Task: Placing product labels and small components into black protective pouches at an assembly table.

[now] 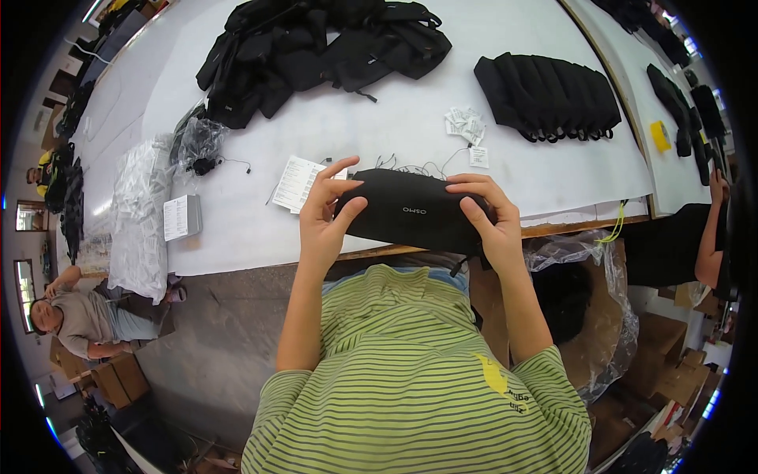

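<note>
A black fabric pouch [407, 225], long with rounded ends and a small pale print, is held level in front of my body at the table's near edge. My left hand [328, 207] grips its left end between thumb and fingers. On the other end, my right hand [491, 217] closes the same way, with a short black tab hanging below it. Just beyond the pouch lie thin black cords [426, 167] and a white printed sheet [294, 183], the sheet near my left hand. A small white tag [478, 156] rests past my right hand.
Black pouches form a heap [316, 59] at the far left and a neat row [549, 95] at the far right. Clear plastic packets [138, 213] and a card stack [182, 217] are at left. Below the table's right edge stands a plastic-lined box [608, 316]. People are on both sides.
</note>
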Motion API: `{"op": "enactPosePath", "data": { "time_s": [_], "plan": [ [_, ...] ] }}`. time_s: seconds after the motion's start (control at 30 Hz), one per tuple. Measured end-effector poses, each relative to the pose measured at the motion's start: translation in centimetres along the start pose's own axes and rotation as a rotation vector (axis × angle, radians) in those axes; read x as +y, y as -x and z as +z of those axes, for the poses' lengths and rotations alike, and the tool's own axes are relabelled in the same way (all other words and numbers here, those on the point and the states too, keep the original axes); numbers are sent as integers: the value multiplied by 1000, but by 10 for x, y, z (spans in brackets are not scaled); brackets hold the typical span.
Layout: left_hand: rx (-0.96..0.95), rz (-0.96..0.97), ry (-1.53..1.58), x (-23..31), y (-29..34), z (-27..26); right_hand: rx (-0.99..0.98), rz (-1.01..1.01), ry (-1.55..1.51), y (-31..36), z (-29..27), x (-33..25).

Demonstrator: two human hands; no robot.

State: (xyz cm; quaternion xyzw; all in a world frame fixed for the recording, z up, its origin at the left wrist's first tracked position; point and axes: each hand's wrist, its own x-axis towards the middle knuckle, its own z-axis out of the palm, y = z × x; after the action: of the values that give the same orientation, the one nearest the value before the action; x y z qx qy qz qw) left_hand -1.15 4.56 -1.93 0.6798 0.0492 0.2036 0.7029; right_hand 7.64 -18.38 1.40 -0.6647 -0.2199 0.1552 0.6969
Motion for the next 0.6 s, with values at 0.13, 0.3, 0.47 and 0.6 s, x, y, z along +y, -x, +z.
{"op": "enactPosePath", "data": {
  "time_s": [0.13,0.3,0.47,0.6],
  "plan": [
    [-72,-52,71,-2,-1,5,-8,37,47,1,-12,5],
    [-269,-151,-51,14,1,10,-86,66,-14,1,-35,13],
    [-492,-196,-150,8,0,23,-168,185,-76,5,-55,16],
    [-567,-221,-168,8,-10,35,-205,321,-138,5,-74,26]
  ]
}}
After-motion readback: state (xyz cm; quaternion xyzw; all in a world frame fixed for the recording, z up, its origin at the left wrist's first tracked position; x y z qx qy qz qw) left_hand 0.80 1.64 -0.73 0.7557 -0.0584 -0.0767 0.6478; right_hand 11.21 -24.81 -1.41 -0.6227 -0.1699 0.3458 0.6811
